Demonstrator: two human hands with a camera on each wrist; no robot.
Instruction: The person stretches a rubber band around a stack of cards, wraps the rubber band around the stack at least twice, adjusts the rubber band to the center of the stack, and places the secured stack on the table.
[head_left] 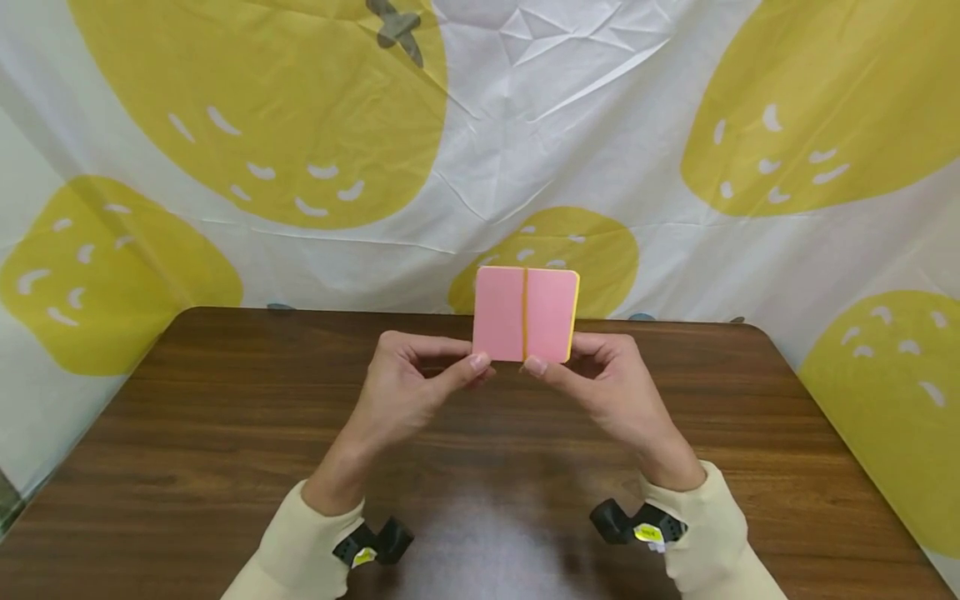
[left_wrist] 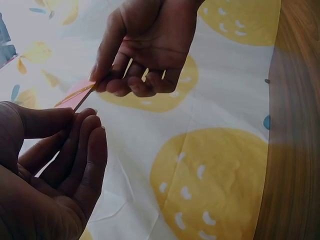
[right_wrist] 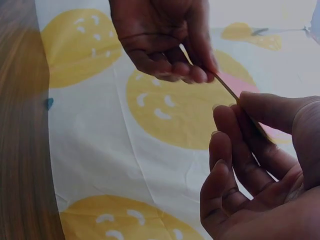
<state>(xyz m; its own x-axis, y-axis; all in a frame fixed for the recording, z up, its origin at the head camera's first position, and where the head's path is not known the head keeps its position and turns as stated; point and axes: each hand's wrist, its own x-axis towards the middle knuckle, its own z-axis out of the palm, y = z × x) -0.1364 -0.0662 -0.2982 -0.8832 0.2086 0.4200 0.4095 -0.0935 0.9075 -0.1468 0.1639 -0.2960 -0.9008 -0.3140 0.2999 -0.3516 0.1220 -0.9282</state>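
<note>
A thin pink square (head_left: 498, 312) with rounded corners and a yellow right edge is held up over the far side of the table. A tan band, like a rubber band (head_left: 525, 312), runs upright across its face. My left hand (head_left: 405, 383) pinches the lower left corner, thumb in front and fingers behind. At the lower right, my right hand (head_left: 618, 392) pinches it likewise, its thumb tip by the band. Both wrist views show the pink square (left_wrist: 75, 95) nearly edge-on, slim between the thumbs and index fingers. The other fingers curl loosely beneath; the back face is hidden.
Below the hands lies a dark wooden table (head_left: 510, 467) with rounded far corners. A white cloth (head_left: 525, 158) printed with big yellow fruit hangs behind and at both sides. Black wrist cameras (head_left: 618, 521) sit on the cream sleeves (head_left: 712, 533).
</note>
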